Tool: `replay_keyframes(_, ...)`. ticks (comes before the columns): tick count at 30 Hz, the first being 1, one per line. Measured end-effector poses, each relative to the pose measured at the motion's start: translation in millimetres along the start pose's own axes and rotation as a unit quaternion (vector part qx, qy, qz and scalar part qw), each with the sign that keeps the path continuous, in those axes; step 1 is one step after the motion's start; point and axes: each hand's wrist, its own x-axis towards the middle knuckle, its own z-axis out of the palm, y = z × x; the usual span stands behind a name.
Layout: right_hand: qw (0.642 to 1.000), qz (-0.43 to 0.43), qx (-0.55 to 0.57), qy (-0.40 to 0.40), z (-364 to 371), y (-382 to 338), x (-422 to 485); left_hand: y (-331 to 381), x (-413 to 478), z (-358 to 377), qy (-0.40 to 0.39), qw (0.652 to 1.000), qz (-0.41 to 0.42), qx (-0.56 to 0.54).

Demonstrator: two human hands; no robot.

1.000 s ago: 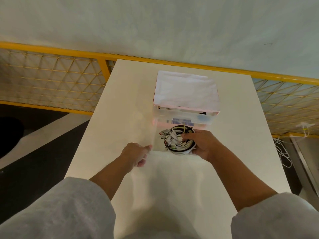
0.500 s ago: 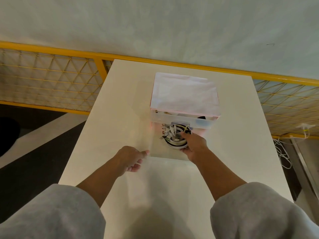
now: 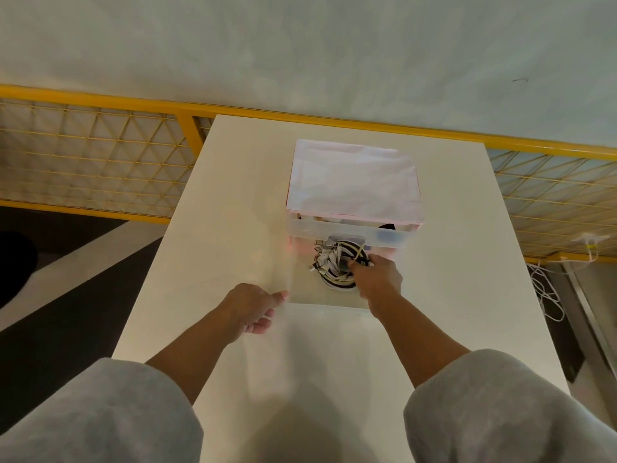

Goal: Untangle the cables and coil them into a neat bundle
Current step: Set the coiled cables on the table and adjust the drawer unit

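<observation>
Your right hand [image 3: 377, 279]: fingers curled round ring-shaped cable bundle [image 3: 334, 270] inside clear plastic drawer [image 3: 302, 290]. Your left hand [image 3: 250, 309]: thumb at drawer's near-left corner, other fingers curled; grip unclear.

The head view shows one white table [image 3: 233, 212], one pink-framed storage box [image 3: 354, 182] with two translucent drawers, an upper drawer [image 3: 347, 232] and a lower drawer [image 3: 329, 304], one coiled cable bundle [image 3: 334, 266], two bare hands, the left hand [image 3: 250, 309] and the right hand [image 3: 379, 279], two grey sleeves [image 3: 100, 412] and one yellow railing [image 3: 187, 128].
</observation>
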Motion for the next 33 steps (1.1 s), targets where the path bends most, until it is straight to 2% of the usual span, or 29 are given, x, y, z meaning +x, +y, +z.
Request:
replay_keyframes(4, 1.000, -0.011, -0.011, -0.015, -6, -1, -8, 2, -3, 3, 0.019, 1.000, 0.014, -0.006)
replay_keyframes(9, 0.999, -0.023, -0.035, -0.035, -21, 6, -13, -2, -4, 6, 0.082, 0.995, 0.054, 0.028)
replay_keyframes(14, 0.976, -0.152, -0.152, -0.030, -46, 14, -24, 7, -10, 8, 0.126, 0.981, 0.092, 0.115)
replay_keyframes(17, 0.941, -0.247, -0.225, -0.045, -56, 23, -36, 30, -18, 6, 0.148, 0.970, 0.123, 0.150)
replay_keyframes(20, 0.907, -0.304, -0.284, -0.067, -58, 37, -43, 60, -26, 3, 0.168, 0.958, 0.173, 0.156)
replay_keyframes(25, 0.876, -0.313, -0.345, -0.121, -54, 49, -48, 106, -31, 5, 0.185, 0.944, 0.251, 0.103)
replay_keyframes(28, 0.859, -0.328, -0.380, -0.102, -48, 52, -47, 119, -26, 9, 0.178, 0.944, 0.259, 0.103)
replay_keyframes(33, 0.865, -0.332, -0.372, -0.060, -41, 54, -42, 121, -20, 21, 0.195, 0.936, 0.274, 0.109)
